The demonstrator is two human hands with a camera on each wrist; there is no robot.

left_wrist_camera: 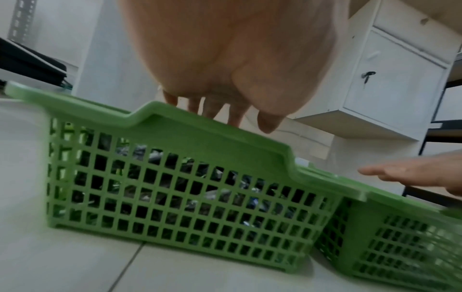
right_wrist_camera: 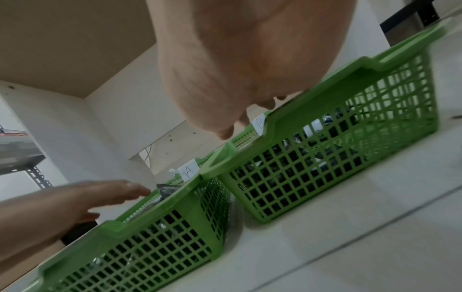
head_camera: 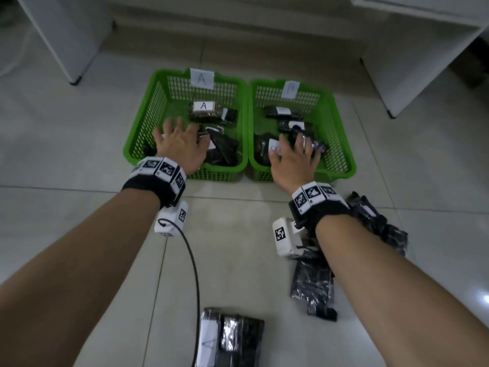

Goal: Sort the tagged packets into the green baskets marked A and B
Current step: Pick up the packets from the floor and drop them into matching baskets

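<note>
Both hands are spread open and hold nothing: the left hand (head_camera: 177, 144) hovers over basket A (head_camera: 137, 144), the right hand (head_camera: 292, 160) over basket B (head_camera: 341, 154). Each basket already holds several dark packets. More lie unsorted on the floor, one (head_camera: 230, 337) nearest the person with its long axis running away from them. Its label faces partly sideways, so a misread letter could land it in the wrong basket.

Dark packets (head_camera: 313, 283) are crowding the floor at right, while bare tile (head_camera: 232, 229) is lying open between both forearms up to the baskets (head_camera: 244, 165).
</note>
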